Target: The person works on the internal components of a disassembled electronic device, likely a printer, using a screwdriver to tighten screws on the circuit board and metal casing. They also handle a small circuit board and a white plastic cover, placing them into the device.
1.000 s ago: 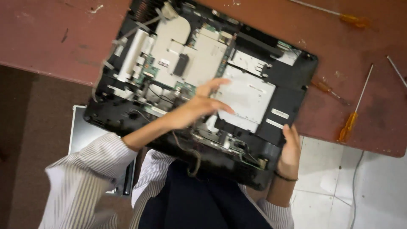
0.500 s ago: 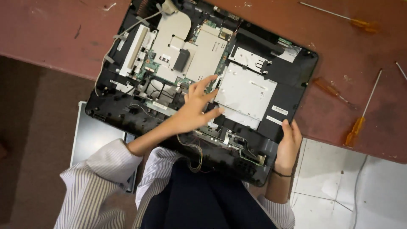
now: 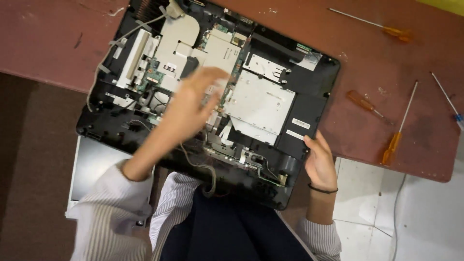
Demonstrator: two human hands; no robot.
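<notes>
Fingers of the left hand (image 3: 191, 104) are loosely spread and blurred, holding nothing, above the circuit board (image 3: 212, 53) of the opened black computer chassis (image 3: 309, 96). The right hand (image 3: 320, 162) grips the chassis's near edge. The chassis lies on the reddish table (image 3: 48, 38), orange-handled screwdrivers (image 3: 392, 145) well apart to its right.

- I see a reddish-brown counter (image 3: 58, 43) with a scuffed, scratched top filling the upper part of the view.
- An opened black computer chassis (image 3: 314, 92) lies flat on it, back cover off, its near edge overhanging the counter's front edge.
- An orange-handled screwdriver (image 3: 372, 26) lies near the far edge.
- A short brown-handled screwdriver (image 3: 365, 104) lies just right of the chassis.
- A long orange-handled screwdriver (image 3: 401, 125) lies beside that one.
- A thin blue-tipped tool (image 3: 447, 101) lies at the right border.
- Below the counter I see pale floor tiles (image 3: 367, 193).
</notes>
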